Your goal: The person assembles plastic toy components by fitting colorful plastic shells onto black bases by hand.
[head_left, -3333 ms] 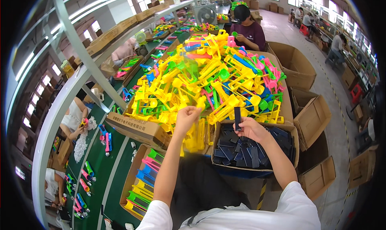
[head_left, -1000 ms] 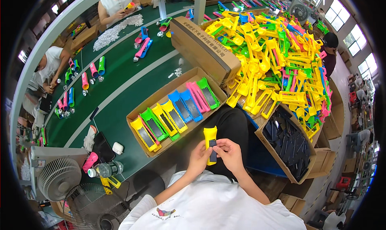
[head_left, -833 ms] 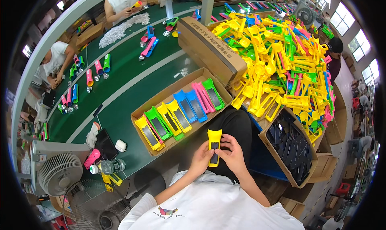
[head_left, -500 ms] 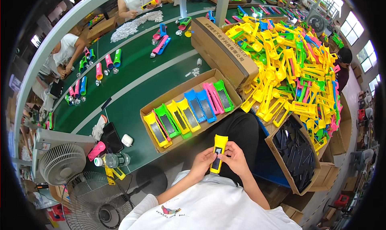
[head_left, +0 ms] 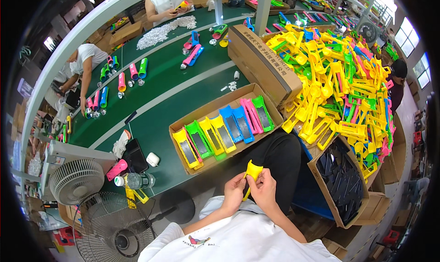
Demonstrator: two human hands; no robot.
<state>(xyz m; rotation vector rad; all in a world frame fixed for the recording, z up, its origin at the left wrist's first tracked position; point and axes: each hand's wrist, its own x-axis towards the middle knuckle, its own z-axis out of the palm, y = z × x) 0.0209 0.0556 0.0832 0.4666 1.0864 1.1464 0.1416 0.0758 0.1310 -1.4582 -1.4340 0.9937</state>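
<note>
My left hand [head_left: 234, 190] and my right hand [head_left: 264, 186] both grip a yellow plastic flashlight casing [head_left: 254, 170] above my lap. Its wide, flared end points up and away from me. Fingers cover most of its lower part, and the dark panel on it is out of sight now. Just beyond my hands, an open cardboard box [head_left: 206, 110] holds a row of yellow, green, blue and pink casings [head_left: 231, 123] fitted with dark panels. At my right, another carton [head_left: 327, 198] contains many loose dark panels [head_left: 339, 179].
A high heap of mostly yellow casings [head_left: 316, 85] rises at the right behind a closed carton [head_left: 263, 62]. On the green table [head_left: 151, 129] are a bottle [head_left: 140, 181], a white case [head_left: 152, 159] and flashlights. Two fans [head_left: 121, 239] stand left. Co-workers sit across the table.
The yellow casing has been turned in my hands, so its dark panel no longer shows. My view has shifted slightly. A co-worker's arm at the left now reaches toward the flashlights.
</note>
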